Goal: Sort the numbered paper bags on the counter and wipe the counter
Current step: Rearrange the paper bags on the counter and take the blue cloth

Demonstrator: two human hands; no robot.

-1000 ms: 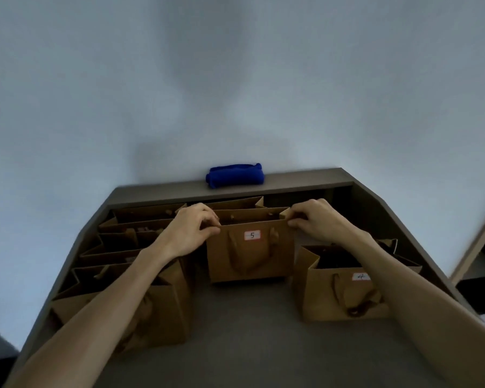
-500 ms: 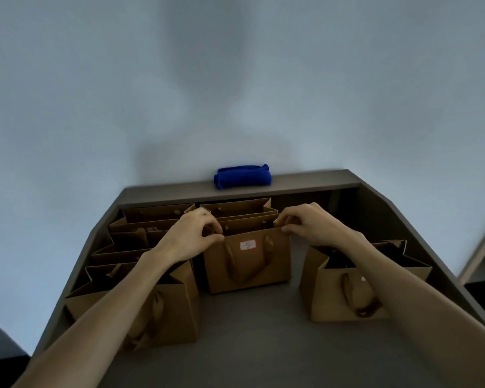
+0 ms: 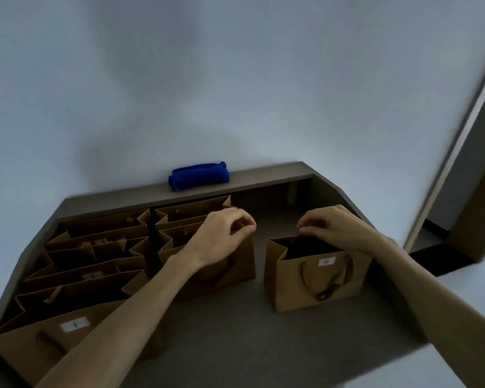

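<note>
Nearest, a labelled paper bag (image 3: 76,340) stands at the tabletop's (image 3: 235,331) left front, heading a row of bags (image 3: 95,256) running back. Further in, the left hand (image 3: 221,236) pinches the top edge of the middle bag (image 3: 235,264), while the right hand (image 3: 336,228) pinches the rim of the right bag (image 3: 319,278). Beyond, a blue cloth (image 3: 198,175) lies on the back ledge (image 3: 263,177).

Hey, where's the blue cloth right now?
In the head view, the blue cloth lies rolled on the raised ledge along the wall, behind the paper bags and untouched by either hand.
</note>
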